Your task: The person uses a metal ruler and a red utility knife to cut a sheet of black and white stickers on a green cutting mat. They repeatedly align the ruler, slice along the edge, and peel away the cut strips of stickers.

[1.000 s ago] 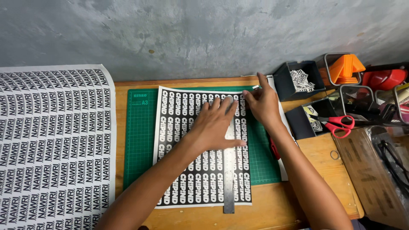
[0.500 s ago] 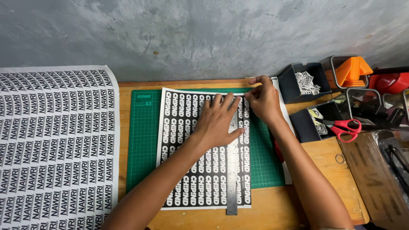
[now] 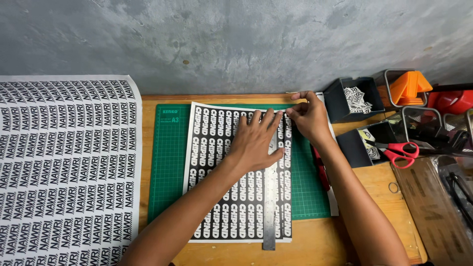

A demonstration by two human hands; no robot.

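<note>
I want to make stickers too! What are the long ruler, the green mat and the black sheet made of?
The ruler looks like metal: grey, thin, dully shiny. The green mat seems to be matte rubbery plastic with a printed grid. The black sheet looks like slightly glossy paper or vinyl; which one cannot be told. The left hand presses on the ruler; the right hand is at the sheet's top edge.

sticker sheet (image 3: pixel 231 172) on cutting mat (image 3: pixel 170 162) | ruler (image 3: pixel 270 207) on sheet | scissors (image 3: pixel 399 150) right

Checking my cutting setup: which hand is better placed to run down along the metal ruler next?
Probably the right hand: it sits free at the ruler's top end, while the left hand lies flat on the ruler.
</note>
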